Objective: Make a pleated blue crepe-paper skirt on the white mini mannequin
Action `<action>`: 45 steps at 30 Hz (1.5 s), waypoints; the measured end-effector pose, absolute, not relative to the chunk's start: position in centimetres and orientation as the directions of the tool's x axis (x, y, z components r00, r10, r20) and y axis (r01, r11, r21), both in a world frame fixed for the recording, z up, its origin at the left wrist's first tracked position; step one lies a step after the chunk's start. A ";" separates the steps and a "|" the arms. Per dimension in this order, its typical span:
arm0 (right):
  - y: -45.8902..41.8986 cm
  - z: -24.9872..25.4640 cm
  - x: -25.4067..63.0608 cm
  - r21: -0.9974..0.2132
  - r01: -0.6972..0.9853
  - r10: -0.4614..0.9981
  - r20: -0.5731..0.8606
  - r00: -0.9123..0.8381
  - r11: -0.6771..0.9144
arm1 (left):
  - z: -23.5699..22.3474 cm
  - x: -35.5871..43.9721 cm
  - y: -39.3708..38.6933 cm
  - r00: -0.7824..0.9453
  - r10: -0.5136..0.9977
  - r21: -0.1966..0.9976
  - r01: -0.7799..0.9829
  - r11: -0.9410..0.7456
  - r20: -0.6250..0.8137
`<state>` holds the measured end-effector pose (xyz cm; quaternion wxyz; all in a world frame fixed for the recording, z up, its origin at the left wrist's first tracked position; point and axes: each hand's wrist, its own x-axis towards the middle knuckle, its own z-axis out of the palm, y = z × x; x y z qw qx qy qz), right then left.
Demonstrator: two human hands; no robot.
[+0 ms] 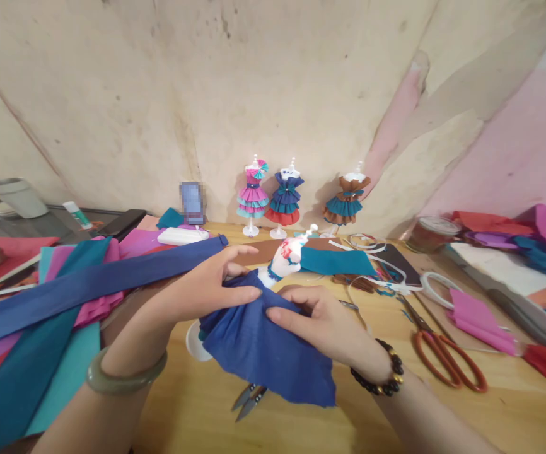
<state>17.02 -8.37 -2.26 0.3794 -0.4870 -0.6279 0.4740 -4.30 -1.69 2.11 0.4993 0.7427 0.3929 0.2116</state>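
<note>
A small white dress form leans to the right between my hands, with red marks on its chest. Blue crepe paper wraps its lower part like a skirt and spreads toward me. My left hand pinches the gathered paper at the waist, thumb on top. Just right of it, my right hand grips the same paper between thumb and curled fingers. The form's round white base shows partly at the left. Thread snips lie partly under the paper's lower edge.
Three dressed mini forms stand along the wall. Orange-handled scissors lie at right, near white ribbon. Long crepe paper strips cover the left side. A teal strip lies behind the form, and a jar stands at back right.
</note>
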 end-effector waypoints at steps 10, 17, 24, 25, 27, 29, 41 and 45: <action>-8.6 -3.0 15.2 -0.978 0.200 0.979 -0.091 -0.185 -0.053 | 1.2 -4.0 -1.5 0.607 0.792 0.945 0.294 -0.146 -0.066; -8.7 -3.2 14.9 -0.994 0.106 0.979 -0.058 -0.195 -0.037 | 1.0 -3.7 -1.4 0.615 0.788 0.942 0.278 -0.187 -0.025; -8.8 -3.6 13.8 -0.997 -0.010 0.984 -0.079 -0.158 -0.082 | 0.5 -3.5 -1.4 0.635 0.773 0.929 0.273 -0.252 0.023; -8.8 -3.7 13.6 -0.997 0.002 0.988 -0.073 -0.140 -0.073 | 0.6 -3.4 -1.4 0.641 0.768 0.931 0.268 -0.247 0.020; -8.7 -3.9 13.5 -0.998 0.021 0.992 -0.064 -0.107 -0.062 | 0.6 -3.2 -1.5 0.649 0.761 0.936 0.259 -0.239 0.014; -8.7 -4.1 13.6 -0.998 0.032 0.993 -0.062 -0.103 -0.059 | 0.7 -3.1 -1.5 0.656 0.755 0.938 0.258 -0.231 0.005; -8.8 -3.3 14.5 -0.970 0.165 0.983 0.181 -0.012 0.180 | 0.5 -4.7 -0.7 0.645 0.764 0.944 0.250 -0.213 0.002; -8.9 -3.5 14.4 -0.967 0.128 0.975 0.222 0.007 0.219 | 0.6 -4.3 -0.6 0.635 0.772 0.953 0.231 -0.195 0.004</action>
